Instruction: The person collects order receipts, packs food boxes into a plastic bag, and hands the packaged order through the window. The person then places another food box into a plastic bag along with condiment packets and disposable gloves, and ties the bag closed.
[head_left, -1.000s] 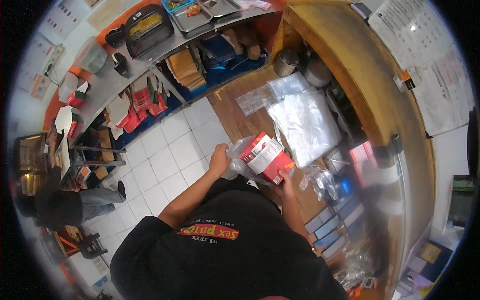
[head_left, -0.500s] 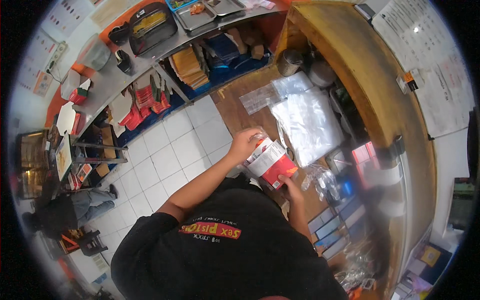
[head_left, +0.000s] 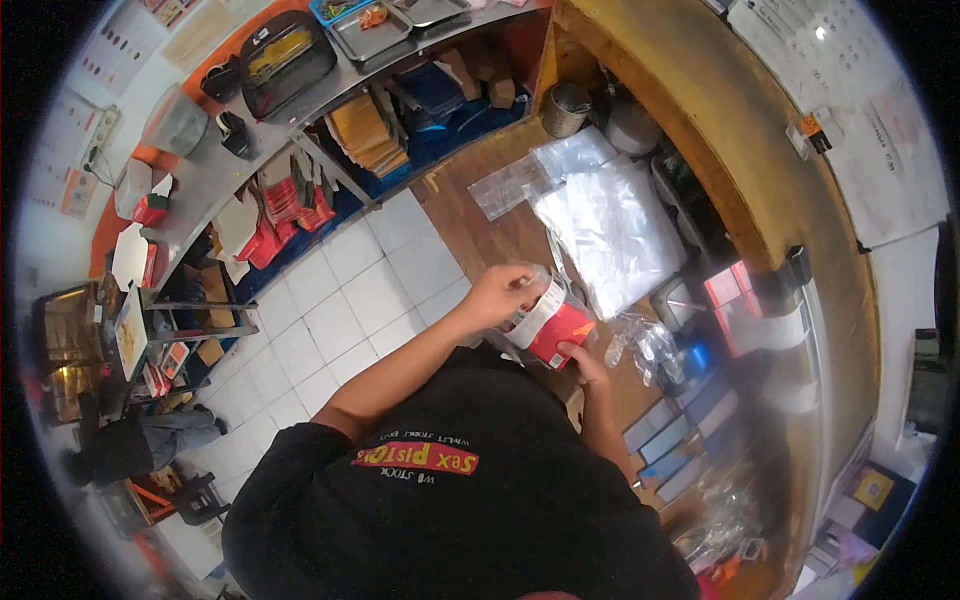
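Note:
In front of my body is a red box [head_left: 567, 334] with a white printed paper slip [head_left: 534, 315] lying across it. A clear plastic bag [head_left: 541, 277] shows around the box at its far end. My left hand [head_left: 502, 297] pinches the bag's edge at the box's upper left. With thumb on top, my right hand [head_left: 584, 364] grips the near right corner of the box; its other fingers are hidden underneath. Just beyond, a stack of clear plastic bags [head_left: 615, 235] lies on the brown wooden table [head_left: 455, 205].
Crumpled clear plastic [head_left: 648, 345] and several blue-and-white packs [head_left: 662, 440] lie to the right. A metal canister [head_left: 567, 108] stands at the far end. Left are white floor tiles [head_left: 340, 285] and a steel counter [head_left: 235, 160] with folded cartons below. Another person's legs [head_left: 180, 435] show at far left.
My left hand has shifted slightly right along the bag's edge, its fingers now pinched together. The box stays in my right hand. The whole view has shifted a little.

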